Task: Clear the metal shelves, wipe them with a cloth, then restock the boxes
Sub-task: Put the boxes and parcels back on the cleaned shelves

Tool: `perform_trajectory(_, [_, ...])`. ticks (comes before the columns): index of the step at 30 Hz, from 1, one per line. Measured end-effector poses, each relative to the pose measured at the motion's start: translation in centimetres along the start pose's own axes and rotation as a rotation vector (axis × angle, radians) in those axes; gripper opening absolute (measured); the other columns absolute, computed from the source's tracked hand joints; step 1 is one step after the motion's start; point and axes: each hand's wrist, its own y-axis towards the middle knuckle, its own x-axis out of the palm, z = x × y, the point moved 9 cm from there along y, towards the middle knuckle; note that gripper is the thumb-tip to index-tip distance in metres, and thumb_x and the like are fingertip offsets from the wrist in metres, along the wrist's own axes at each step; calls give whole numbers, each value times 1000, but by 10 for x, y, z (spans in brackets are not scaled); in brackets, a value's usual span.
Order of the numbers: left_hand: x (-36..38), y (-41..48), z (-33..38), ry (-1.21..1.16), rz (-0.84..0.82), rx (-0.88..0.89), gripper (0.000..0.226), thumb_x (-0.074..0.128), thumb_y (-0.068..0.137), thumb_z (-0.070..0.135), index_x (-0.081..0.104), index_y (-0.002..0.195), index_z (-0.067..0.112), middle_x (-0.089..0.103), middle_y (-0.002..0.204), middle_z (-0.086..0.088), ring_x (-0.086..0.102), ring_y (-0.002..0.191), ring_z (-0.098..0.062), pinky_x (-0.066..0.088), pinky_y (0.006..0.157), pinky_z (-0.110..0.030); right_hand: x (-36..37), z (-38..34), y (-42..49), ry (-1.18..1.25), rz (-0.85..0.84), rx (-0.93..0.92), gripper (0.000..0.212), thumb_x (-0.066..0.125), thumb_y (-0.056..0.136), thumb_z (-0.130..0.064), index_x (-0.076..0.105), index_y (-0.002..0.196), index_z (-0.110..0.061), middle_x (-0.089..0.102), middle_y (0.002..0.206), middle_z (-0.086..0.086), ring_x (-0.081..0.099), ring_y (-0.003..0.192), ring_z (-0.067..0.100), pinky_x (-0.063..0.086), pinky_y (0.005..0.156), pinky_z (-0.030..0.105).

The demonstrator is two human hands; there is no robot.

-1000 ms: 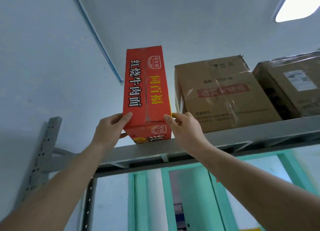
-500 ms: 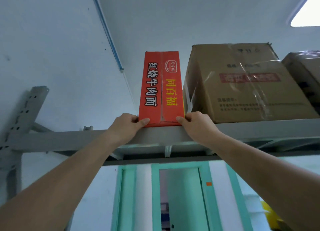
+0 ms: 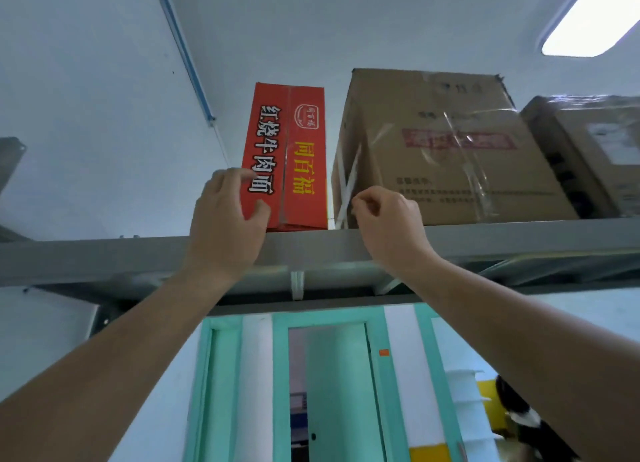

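Three boxes stand along the top tier of the grey metal shelf (image 3: 519, 234), seen from below. Furthest left is the red noodle carton (image 3: 301, 156), upright on its narrow end at the front lip of the shelf, its face printed with black-and-white and yellow Chinese characters. Just beside it on the right, with a thin gap between them, sits a large brown cardboard box (image 3: 450, 149) banded with clear tape and bearing a faded red label. A second brown box (image 3: 595, 156), wrapped in shiny film, is next along at the right edge of the view.

The left hand (image 3: 225, 219) is on the red noodle carton: its fingers (image 3: 232, 175) curl round the carton's left front edge, slightly blurred, and the thumb lies on the printed face near the bottom. The right hand (image 3: 388, 222) is off the carton, raised in front of the lower left corner of the taped box, its fingers curled in toward the palm with nothing in them; whether it touches that box cannot be told.

Both forearms reach up from the bottom corners of the view. Under the shelf a teal door frame (image 3: 280, 375) shows. A blue conduit (image 3: 187, 52) runs up the wall on the left, and a ceiling light (image 3: 585, 18) glows at top right
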Motion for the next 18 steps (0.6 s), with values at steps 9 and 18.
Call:
perform_trajectory(9, [120,-4,152,-31,-228,140,41,57,98,33,49,136,18,52,135,5,55,119,-13,47,94,-28,-141,116,16,-135,81,10,12,57,99,-20,67,105,-21,61,104,-4,58,91,15,50,84,33])
perform_trajectory(18, [184,-9,132,380,-386,-242,82,34,102,58,-12,159,22,29,159,-10,51,129,-34,44,104,-50,-222,252,54,-475,-32,350,65,49,97,-61,40,142,-15,53,136,14,51,122,33,42,106,48])
